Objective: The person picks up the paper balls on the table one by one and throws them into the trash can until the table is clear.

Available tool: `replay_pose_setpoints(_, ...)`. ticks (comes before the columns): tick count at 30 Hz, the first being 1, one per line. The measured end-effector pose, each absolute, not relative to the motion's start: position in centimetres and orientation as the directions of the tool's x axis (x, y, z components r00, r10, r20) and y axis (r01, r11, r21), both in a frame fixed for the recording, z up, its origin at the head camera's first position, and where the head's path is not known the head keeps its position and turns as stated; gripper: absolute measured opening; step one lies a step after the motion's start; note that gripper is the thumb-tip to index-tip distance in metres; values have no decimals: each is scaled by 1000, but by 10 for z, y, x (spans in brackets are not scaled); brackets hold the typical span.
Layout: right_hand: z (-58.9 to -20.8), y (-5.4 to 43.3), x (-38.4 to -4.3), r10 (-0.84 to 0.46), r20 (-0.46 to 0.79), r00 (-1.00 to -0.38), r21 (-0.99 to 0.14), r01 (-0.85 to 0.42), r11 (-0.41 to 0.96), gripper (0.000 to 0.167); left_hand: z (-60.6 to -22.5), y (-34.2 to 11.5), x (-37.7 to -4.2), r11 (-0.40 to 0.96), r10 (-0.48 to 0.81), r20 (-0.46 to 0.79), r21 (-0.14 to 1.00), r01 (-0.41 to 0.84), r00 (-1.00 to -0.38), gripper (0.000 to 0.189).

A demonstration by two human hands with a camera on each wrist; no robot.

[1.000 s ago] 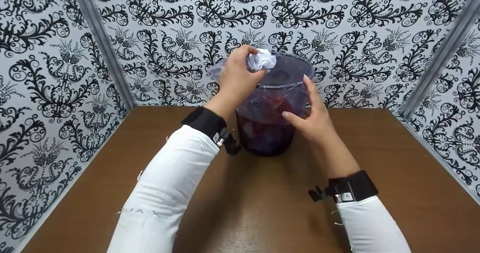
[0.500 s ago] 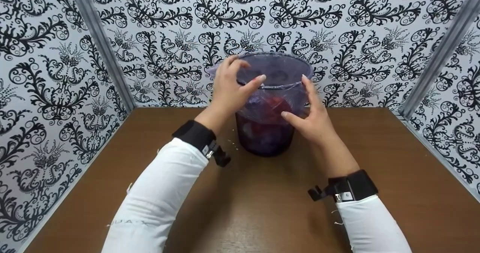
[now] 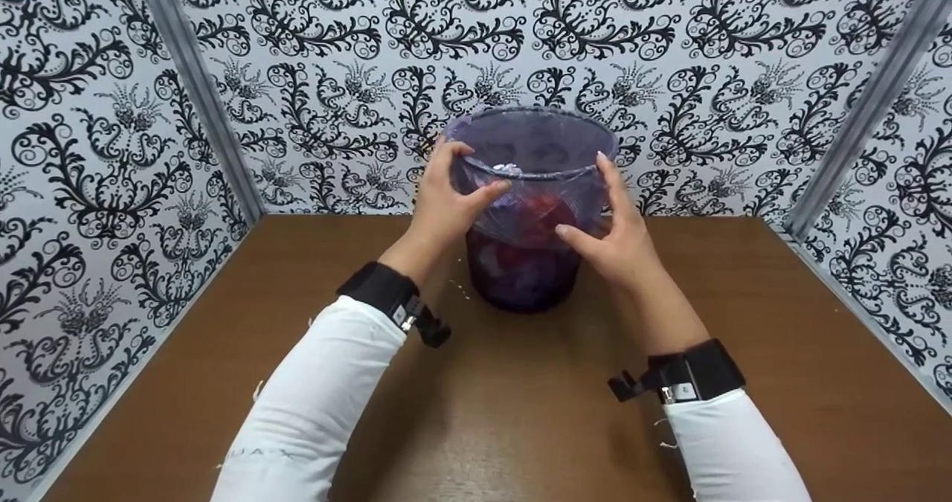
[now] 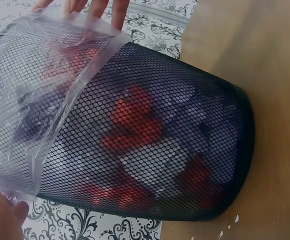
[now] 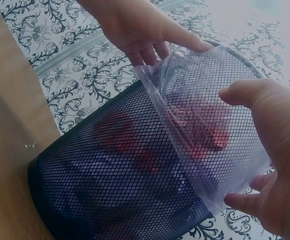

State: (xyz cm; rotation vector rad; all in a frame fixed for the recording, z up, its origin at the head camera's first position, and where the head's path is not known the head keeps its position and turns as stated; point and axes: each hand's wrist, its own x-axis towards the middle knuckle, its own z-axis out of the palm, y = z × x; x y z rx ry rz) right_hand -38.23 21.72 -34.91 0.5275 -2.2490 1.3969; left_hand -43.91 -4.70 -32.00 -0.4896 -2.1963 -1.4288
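Observation:
A dark mesh wastebasket stands upright on the table, lined with a thin clear-purple plastic bag folded down over its rim. Red, white and purplish crumpled pieces show through the mesh in both wrist views, such as a white crumpled piece. Crumpled white paper peeks over the front rim. My left hand grips the rim at the left, fingers over the edge and thumb in front. My right hand holds the right side of the wastebasket, its fingers along the bag and thumb toward the front.
The brown table extends around the wastebasket. A few small pale bits lie left of its base. Patterned black-and-white walls stand behind and at both sides, joined by grey corner posts.
My left hand lets go of a crumpled white paper ball, which drops into the wastebasket, then comes down onto the left rim. My right hand stays on the right side.

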Motion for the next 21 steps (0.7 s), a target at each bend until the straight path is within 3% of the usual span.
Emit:
replay_pose_setpoints(7,-349,217,-383,-87,545,-834,-741,-528,414,103,-323,-47,-439,322,50,529,794,515,-847,66)
replay_pose_setpoints(21,-339,212,-371,-87,553,-828,-746,-539,391,103,-328,-45,-442,344,38,529,789,509,-847,68)
